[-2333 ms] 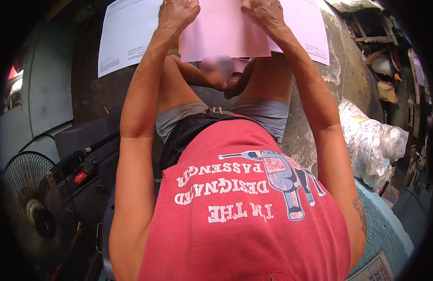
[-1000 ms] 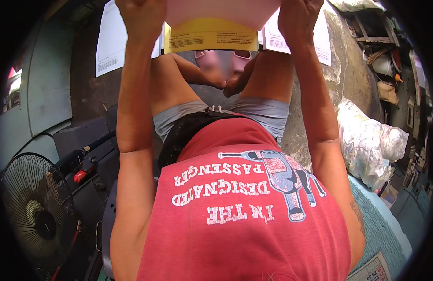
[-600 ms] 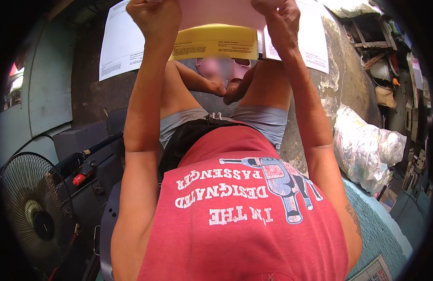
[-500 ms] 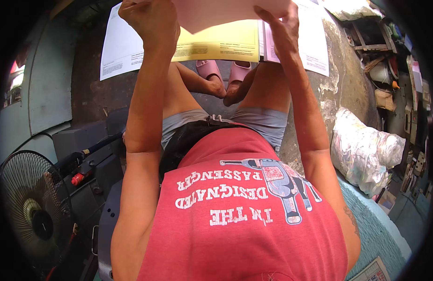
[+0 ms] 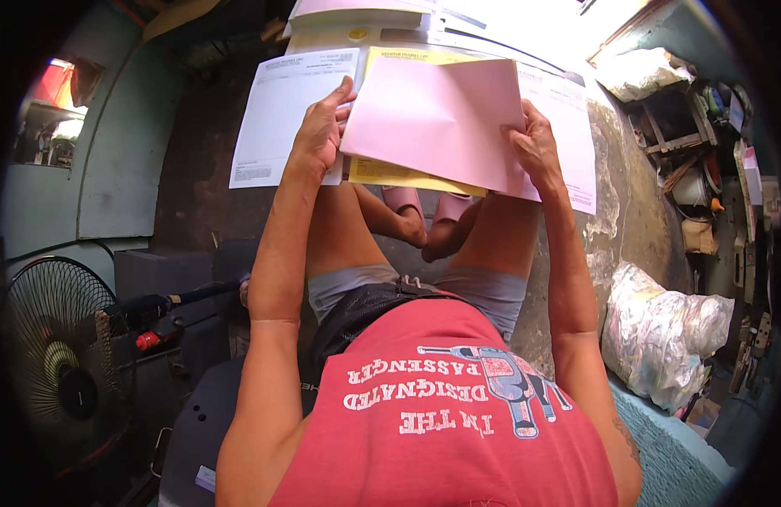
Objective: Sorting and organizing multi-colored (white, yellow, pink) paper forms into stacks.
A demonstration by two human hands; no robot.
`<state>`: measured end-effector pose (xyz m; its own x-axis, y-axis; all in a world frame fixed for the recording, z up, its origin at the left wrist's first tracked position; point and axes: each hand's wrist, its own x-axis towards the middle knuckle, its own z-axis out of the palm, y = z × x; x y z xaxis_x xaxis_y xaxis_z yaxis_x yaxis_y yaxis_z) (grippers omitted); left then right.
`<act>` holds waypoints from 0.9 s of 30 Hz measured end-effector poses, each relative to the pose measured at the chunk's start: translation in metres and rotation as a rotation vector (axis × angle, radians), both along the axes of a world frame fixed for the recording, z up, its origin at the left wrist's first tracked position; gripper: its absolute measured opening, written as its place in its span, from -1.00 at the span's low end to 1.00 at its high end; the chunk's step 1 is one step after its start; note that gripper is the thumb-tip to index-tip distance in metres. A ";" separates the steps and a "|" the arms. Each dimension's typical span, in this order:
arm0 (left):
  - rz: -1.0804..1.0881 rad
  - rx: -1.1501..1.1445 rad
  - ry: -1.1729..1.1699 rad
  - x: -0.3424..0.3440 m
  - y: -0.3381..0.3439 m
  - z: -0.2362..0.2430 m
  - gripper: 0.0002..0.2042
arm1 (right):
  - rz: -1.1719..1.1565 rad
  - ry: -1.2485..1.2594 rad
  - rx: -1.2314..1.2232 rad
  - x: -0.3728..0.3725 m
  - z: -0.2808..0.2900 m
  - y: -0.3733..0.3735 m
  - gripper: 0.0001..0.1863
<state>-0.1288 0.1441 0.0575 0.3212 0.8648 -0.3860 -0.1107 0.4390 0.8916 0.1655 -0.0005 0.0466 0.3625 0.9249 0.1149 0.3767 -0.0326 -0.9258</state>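
Note:
I hold a pink sheet of paper point(image 5: 441, 122) in front of me with both hands, over my knees. My left hand point(image 5: 321, 131) grips its left edge; my right hand point(image 5: 536, 145) grips its right edge. A yellow sheet point(image 5: 390, 173) lies under the pink one, showing at the lower left and top. A white printed sheet point(image 5: 276, 118) lies on the floor to the left, and another white sheet point(image 5: 568, 127) shows on the right behind the pink one. My feet in pink sandals point(image 5: 428, 203) rest below the papers.
More stacked papers point(image 5: 382, 17) lie at the top. A black standing fan point(image 5: 57, 363) is at the lower left beside dark equipment with a red knob point(image 5: 147, 340). A stuffed plastic bag point(image 5: 661, 334) sits on the right, with cluttered shelves point(image 5: 703, 160) beyond.
The papers have come down from above my head to in front of my knees. The pink sheet now lies on top, covering most of the yellow one.

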 end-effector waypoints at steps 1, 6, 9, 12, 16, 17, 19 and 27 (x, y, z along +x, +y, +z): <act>-0.078 0.006 0.148 -0.003 0.007 0.000 -0.43 | -0.031 -0.076 -0.012 0.001 0.001 0.002 -0.57; -0.295 0.730 0.909 0.037 -0.002 -0.002 -0.65 | -0.205 -0.930 -0.088 -0.028 0.000 0.018 -0.53; -0.270 1.220 1.334 0.073 -0.036 -0.006 -0.90 | -0.174 -1.293 -0.253 -0.050 0.000 0.026 -0.55; -0.190 1.259 1.273 0.072 -0.042 0.000 -0.94 | -0.190 -1.118 -0.192 -0.038 0.015 0.027 -0.68; 0.116 0.865 0.449 0.036 -0.022 0.015 -0.85 | -0.169 -0.165 0.049 0.003 0.046 0.013 -0.71; 0.205 0.737 0.182 0.029 -0.019 0.017 -0.84 | -0.182 0.026 0.173 0.006 0.049 0.009 -0.72; 0.273 0.668 -0.277 0.018 -0.018 0.018 -0.83 | -0.091 0.333 0.390 0.007 0.053 -0.001 -0.79; 0.089 0.791 -0.238 0.014 -0.012 0.000 -0.53 | -0.111 0.361 0.475 -0.037 0.025 -0.001 -0.78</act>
<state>-0.1152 0.1324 0.0573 0.2347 0.8783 0.4164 -0.3397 -0.3273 0.8818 0.1285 -0.0017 0.0717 0.5471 0.7567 0.3578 0.0544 0.3944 -0.9173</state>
